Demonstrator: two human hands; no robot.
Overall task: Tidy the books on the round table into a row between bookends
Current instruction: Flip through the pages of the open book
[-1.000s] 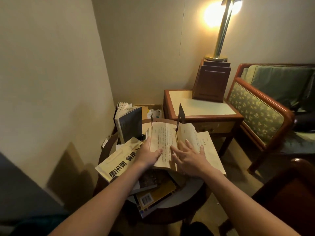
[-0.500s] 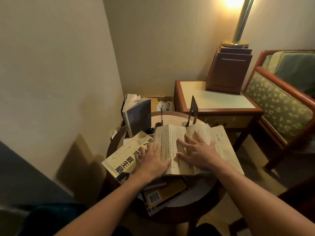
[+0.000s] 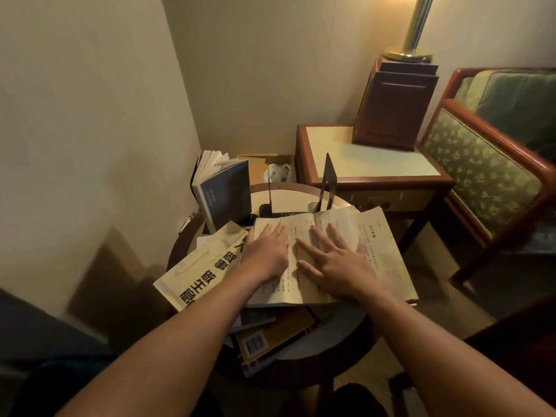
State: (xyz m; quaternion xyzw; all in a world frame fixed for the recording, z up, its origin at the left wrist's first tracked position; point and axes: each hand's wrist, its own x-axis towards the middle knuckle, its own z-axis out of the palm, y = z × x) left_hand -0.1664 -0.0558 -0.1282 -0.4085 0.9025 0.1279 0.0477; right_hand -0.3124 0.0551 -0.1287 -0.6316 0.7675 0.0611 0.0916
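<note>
left hand (image 3: 266, 254), right hand (image 3: 337, 263) flat, fingers straight, both pressing one open book (image 3: 382, 245) on table (image 3: 340, 329) — one cream book (image 3: 198, 272) beside left hand, one blue book (image 3: 225, 194) upright beyond it; two bookends past fingertips — thin bookend (image 3: 270, 194), tall bookend (image 3: 327, 182).

A round worktop (image 3: 343, 332) with a dark wooden rim is set in the corner of the room. At its far side a thin left bookend (image 3: 270, 192) and a taller right bookend (image 3: 327, 179) are stood upright and apart, with bare pale top seen between them. A dark blue book (image 3: 228, 197) is stood upright at the far left edge, its pages fanned. The middle is covered by an open book (image 3: 379, 254) with yellowed pages. Just left of it, a cream book (image 3: 195, 275) with large black characters is laid askew. Beneath these a yellow book (image 3: 282, 332) with a barcode is laid toward the near edge.
</note>
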